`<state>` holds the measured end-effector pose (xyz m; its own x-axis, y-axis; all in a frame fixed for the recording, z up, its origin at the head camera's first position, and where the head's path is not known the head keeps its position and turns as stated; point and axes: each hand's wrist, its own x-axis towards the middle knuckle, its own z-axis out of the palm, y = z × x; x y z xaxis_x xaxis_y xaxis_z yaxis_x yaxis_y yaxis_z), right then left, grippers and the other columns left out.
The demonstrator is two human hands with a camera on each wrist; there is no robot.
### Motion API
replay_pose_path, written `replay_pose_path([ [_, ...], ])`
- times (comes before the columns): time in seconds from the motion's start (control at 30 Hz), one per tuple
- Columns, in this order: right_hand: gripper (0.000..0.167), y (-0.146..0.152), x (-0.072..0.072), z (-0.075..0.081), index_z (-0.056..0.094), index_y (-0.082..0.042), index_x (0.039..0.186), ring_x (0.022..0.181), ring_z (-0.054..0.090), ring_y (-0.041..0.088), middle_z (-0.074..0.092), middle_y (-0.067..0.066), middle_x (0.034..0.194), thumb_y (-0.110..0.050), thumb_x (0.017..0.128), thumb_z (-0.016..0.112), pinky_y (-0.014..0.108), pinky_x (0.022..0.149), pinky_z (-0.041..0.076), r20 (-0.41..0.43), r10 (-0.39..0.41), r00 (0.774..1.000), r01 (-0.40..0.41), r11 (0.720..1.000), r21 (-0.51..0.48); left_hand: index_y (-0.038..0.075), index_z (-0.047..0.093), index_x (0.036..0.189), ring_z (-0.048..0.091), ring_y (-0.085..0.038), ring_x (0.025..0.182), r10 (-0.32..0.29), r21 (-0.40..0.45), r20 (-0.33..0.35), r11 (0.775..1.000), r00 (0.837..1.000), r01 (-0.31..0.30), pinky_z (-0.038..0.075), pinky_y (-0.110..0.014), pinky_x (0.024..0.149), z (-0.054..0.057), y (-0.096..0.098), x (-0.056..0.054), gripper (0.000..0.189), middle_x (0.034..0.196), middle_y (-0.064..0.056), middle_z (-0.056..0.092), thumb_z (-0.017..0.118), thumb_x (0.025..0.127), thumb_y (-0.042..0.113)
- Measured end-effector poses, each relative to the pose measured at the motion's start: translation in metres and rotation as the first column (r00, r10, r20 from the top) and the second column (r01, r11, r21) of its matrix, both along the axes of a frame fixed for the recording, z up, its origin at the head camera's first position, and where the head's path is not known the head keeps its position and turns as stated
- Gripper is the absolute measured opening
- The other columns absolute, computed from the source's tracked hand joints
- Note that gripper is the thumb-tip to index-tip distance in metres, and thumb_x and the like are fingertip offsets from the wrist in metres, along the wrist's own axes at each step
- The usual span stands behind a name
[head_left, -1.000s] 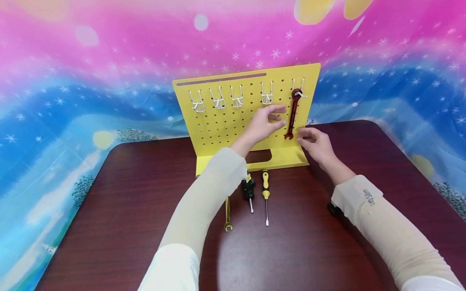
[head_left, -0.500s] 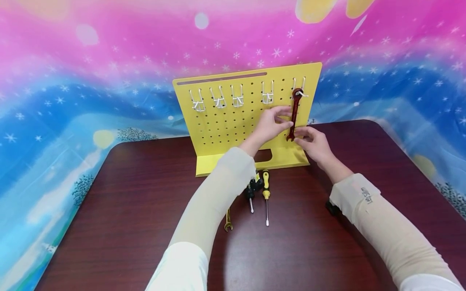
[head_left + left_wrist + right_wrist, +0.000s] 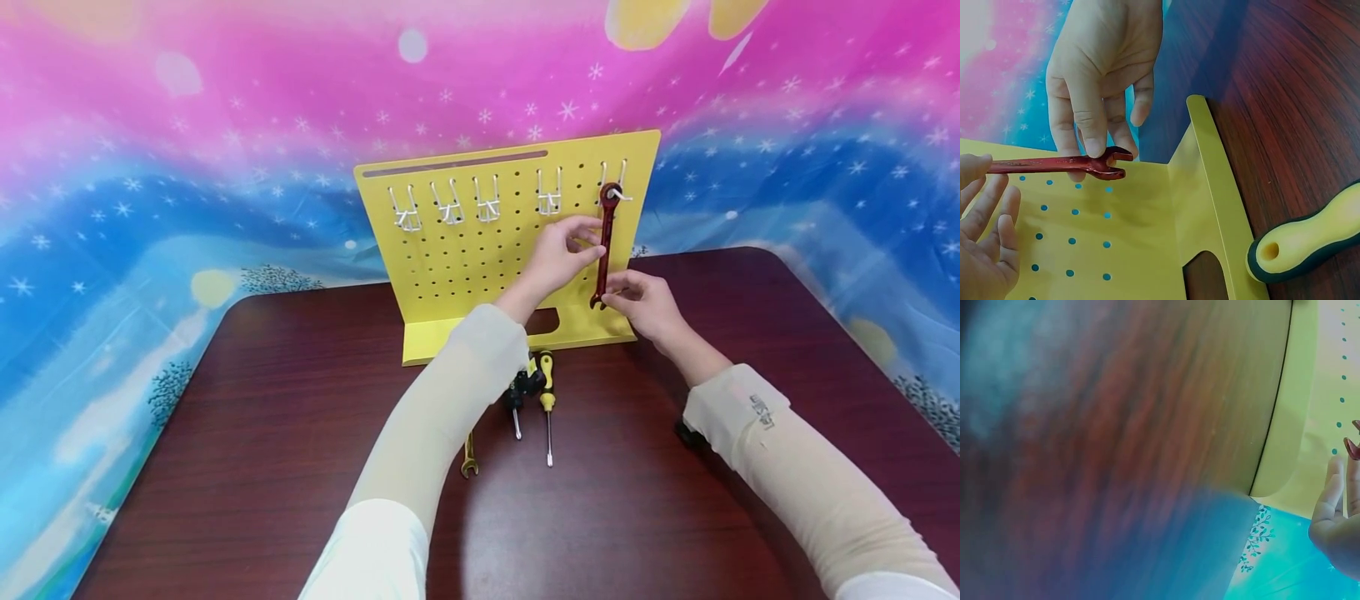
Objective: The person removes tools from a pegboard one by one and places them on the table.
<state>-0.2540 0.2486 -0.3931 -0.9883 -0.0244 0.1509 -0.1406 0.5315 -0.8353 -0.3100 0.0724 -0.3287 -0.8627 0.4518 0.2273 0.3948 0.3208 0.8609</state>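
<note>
A dark red combination wrench (image 3: 605, 237) hangs by its ring end from a white hook (image 3: 619, 195) at the right of the yellow pegboard (image 3: 457, 258). My left hand (image 3: 558, 254) pinches its shaft from the left, thumb in front and fingertips behind. At the lower open end, my right hand (image 3: 648, 308) holds the wrench between thumb and forefinger. The left wrist view shows the wrench's open end (image 3: 1110, 164) beside the right thumb. Only a red tip of the wrench (image 3: 1352, 449) and part of a hand (image 3: 1341, 528) appear in the right wrist view.
Several white hooks (image 3: 448, 202) bear nothing along the board's upper part. Before the board lie a yellow-black screwdriver (image 3: 548, 396), a black-handled screwdriver (image 3: 514, 400) and a gold wrench (image 3: 469, 458), partly behind the left arm. They rest on a dark wooden table (image 3: 300, 417).
My left hand has moved right onto the wrench's shaft. My right hand has come in to grip the lower end, which now sits slightly lower and tilted off the board.
</note>
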Motion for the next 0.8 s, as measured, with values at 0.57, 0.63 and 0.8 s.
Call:
replay_pose_path([
  [0.57,0.021,0.000,0.014,0.005,0.068,0.003,0.112,0.078,0.062,-0.006,0.071,0.025,0.105,-0.008,0.094,0.067,0.013,0.069,0.050,-0.053,0.061,0.997,-0.060,0.998,0.019,0.009,0.066,0.120,0.066,-0.015,0.089,0.047,0.021,-0.032,0.999,0.998,-0.047,0.052,-0.016,0.075,0.001,0.006,0.003,0.026,0.104,-0.008,0.074,0.068,0.095,0.014],
  [0.63,0.020,0.000,0.016,0.005,0.068,0.004,0.111,0.077,0.062,-0.006,0.071,0.026,0.103,-0.007,0.094,0.067,0.013,0.068,0.050,-0.062,0.071,0.996,-0.069,0.997,0.025,0.009,0.066,0.118,0.066,-0.015,0.088,0.047,0.019,-0.037,0.999,0.998,-0.046,0.051,-0.016,0.075,0.002,0.006,0.004,0.024,0.103,-0.008,0.074,0.069,0.094,0.015],
  [0.8,0.019,0.002,0.019,0.006,0.069,0.003,0.110,0.075,0.063,-0.007,0.071,0.026,0.101,-0.007,0.094,0.067,0.012,0.067,0.050,-0.077,0.081,0.994,-0.079,0.996,0.034,0.009,0.066,0.117,0.066,-0.016,0.087,0.040,0.035,-0.022,0.999,0.999,-0.040,0.053,-0.017,0.074,0.004,0.007,0.008,0.023,0.102,-0.008,0.074,0.069,0.094,0.014],
])
